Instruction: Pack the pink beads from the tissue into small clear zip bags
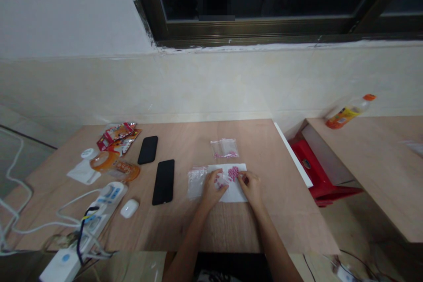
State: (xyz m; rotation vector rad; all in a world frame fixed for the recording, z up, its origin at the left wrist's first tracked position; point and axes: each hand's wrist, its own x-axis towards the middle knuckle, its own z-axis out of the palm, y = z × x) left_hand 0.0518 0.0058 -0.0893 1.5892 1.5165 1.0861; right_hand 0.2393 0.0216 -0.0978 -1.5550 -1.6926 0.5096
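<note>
Two hands, one bead pile between, one sheet, two phones.

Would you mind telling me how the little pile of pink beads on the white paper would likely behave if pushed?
The pink beads look small and roundish, so they would probably roll and scatter. The white paper looks flat and rimless, so it likely wouldn't stop them. Being tiny beside the right hand, each is probably very light.

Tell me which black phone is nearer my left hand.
The phone on the right, closer to you; the other phone lies farther left and back, beside the red packets.
</note>
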